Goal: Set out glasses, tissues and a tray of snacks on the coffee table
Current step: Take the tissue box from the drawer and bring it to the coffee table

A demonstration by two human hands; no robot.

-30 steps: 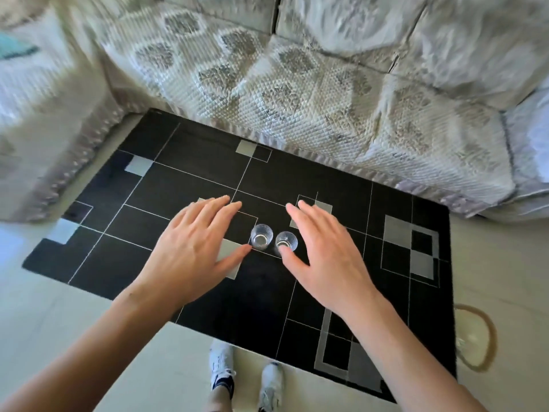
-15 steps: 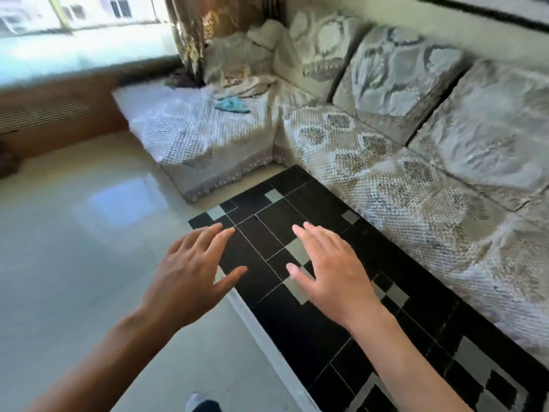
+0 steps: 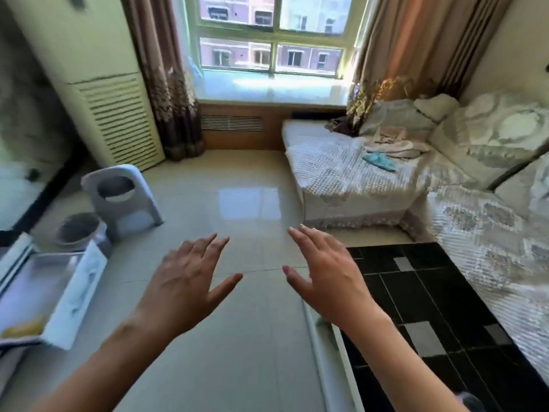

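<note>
My left hand [image 3: 184, 281] and my right hand [image 3: 329, 278] are both held out in front of me over the tiled floor, palms down, fingers spread, holding nothing. The black coffee table [image 3: 430, 307] with grey squares lies at the lower right, its corner just beside my right hand. No glasses show on the part of it in view. At the far left a shiny metal tray [image 3: 32, 289] holds something yellow at its near end, with a white tissue pack [image 3: 80, 292] along its right side.
A grey patterned sofa [image 3: 481, 233] runs along the right and back right. A white stool [image 3: 121, 197] and a round grey container [image 3: 78, 233] stand on the floor at left, in front of a tall air conditioner [image 3: 113, 114]. Bare tiled floor [image 3: 246, 203] stretches toward the window.
My view has swung left and up, from the table with two small glasses between my hands to the room and window. Both hands stay open and have left the glasses behind.
</note>
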